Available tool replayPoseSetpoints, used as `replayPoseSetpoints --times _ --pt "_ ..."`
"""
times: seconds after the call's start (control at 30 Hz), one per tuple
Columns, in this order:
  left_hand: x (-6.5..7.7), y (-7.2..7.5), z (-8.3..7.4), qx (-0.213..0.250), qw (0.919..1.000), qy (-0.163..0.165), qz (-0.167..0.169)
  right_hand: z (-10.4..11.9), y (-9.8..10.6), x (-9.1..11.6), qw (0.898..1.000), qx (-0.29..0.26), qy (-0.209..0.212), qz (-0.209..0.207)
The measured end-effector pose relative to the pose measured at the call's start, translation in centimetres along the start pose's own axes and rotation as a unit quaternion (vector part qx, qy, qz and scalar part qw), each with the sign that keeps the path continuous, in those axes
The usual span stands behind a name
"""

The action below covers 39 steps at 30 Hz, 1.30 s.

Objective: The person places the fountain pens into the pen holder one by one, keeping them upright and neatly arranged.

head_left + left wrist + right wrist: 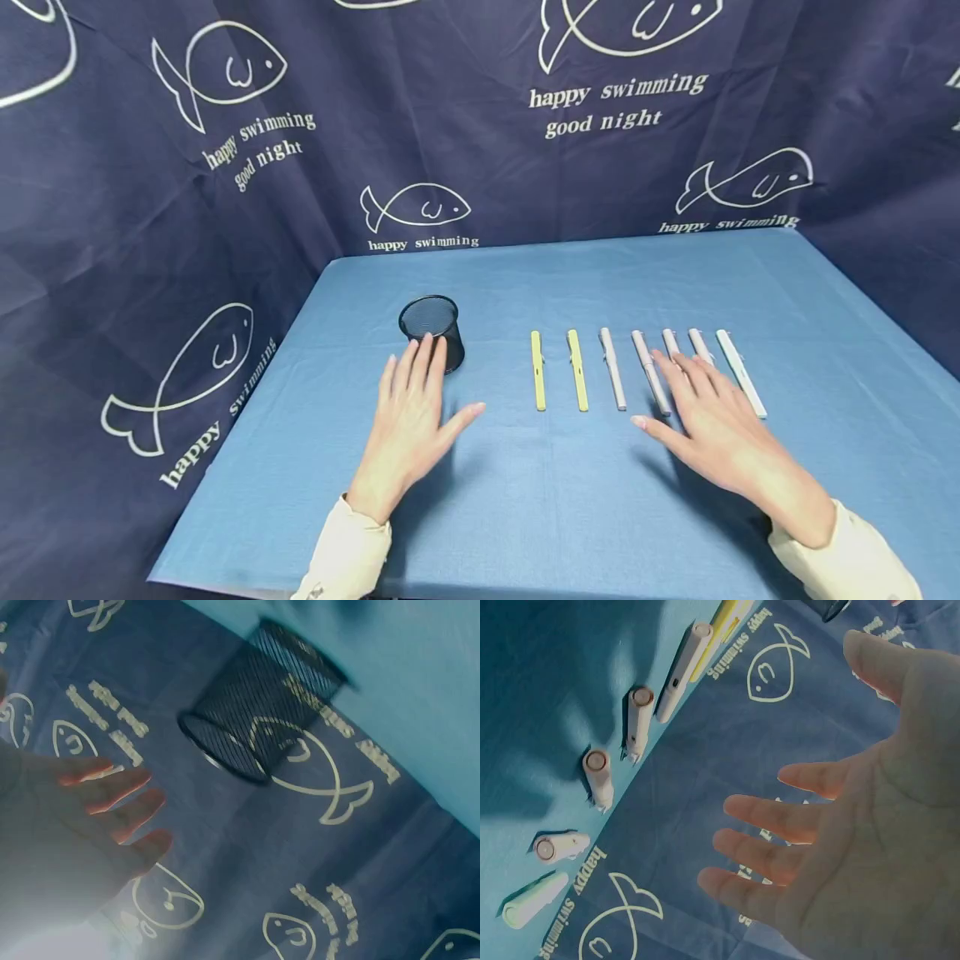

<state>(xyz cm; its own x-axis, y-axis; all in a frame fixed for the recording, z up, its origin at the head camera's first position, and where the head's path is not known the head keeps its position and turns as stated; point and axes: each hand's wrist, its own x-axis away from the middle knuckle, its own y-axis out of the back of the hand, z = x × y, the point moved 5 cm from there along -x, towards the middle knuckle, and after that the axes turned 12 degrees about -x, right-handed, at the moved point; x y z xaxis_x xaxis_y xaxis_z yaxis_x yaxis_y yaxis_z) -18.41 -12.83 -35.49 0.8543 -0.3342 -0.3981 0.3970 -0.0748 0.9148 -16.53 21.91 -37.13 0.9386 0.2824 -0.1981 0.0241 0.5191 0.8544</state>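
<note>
My left hand (408,429) hovers over the left part of the table with fingers spread and nothing in them. Its fingertips overlap a black mesh pen holder (452,354) in the head view, while the left wrist view shows a gap between them. On the right, my right hand (716,429) is held above the row, fingers extended and empty, partly hiding a few pens. That row has two yellow pens (538,375), several pale grey and pinkish pens (612,371), and a pale mint pen (741,375) at the right end. The pens lie side by side, roughly parallel, with clips visible.
A blue cloth (510,508) covers the table. Dark navy fabric (480,108) printed with white fish and lettering hangs behind and along both sides. The table's back edge (562,242) meets this fabric, and cream sleeves (348,550) cover my wrists.
</note>
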Motion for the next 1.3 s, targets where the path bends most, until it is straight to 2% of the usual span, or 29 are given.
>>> replayPoseSetpoints --times 0.2,0.33,0.4,0.53,0.63,0.8,0.97,1.17,1.23,1.3 --pt "-1.6 0.9 2.9 0.033 0.9986 0.037 -0.016 -0.9 1.1 -0.2 0.999 -0.017 0.013 -0.037" --pt "-2.5 0.8 4.7 0.074 0.9951 0.065 -0.005 -1.9 1.7 -0.2 0.999 -0.019 -0.005 -0.041" --pt "-3.0 0.3 5.6 0.104 0.9911 0.082 0.011 -2.4 2.0 -0.3 0.999 -0.023 -0.019 -0.034" --pt "-3.9 -1.0 7.3 0.163 0.9775 0.125 0.048 -3.4 2.6 -0.5 0.999 -0.032 -0.029 -0.031" --pt "-4.7 -1.8 8.3 0.193 0.9682 0.143 0.069 -4.2 3.0 -0.6 0.998 -0.04 -0.034 -0.035" --pt "-5.6 -2.6 9.0 0.221 0.9598 0.148 0.091 -5.8 3.7 -0.7 0.996 -0.051 -0.059 -0.038" --pt "-6.5 -3.1 9.2 0.248 0.9543 0.138 0.093 -6.9 4.2 -0.7 0.994 -0.061 -0.083 -0.031" --pt "-7.1 -4.0 9.9 0.312 0.9315 0.148 0.114 -7.9 4.5 -0.7 0.993 -0.065 -0.098 -0.021" --pt "-7.2 -4.1 10.1 0.317 0.9285 0.151 0.12 -8.3 4.6 -0.6 0.992 -0.068 -0.101 -0.021" --pt "-7.3 -4.2 10.2 0.316 0.9292 0.151 0.12 -8.6 4.7 -0.6 0.992 -0.072 -0.102 -0.019"
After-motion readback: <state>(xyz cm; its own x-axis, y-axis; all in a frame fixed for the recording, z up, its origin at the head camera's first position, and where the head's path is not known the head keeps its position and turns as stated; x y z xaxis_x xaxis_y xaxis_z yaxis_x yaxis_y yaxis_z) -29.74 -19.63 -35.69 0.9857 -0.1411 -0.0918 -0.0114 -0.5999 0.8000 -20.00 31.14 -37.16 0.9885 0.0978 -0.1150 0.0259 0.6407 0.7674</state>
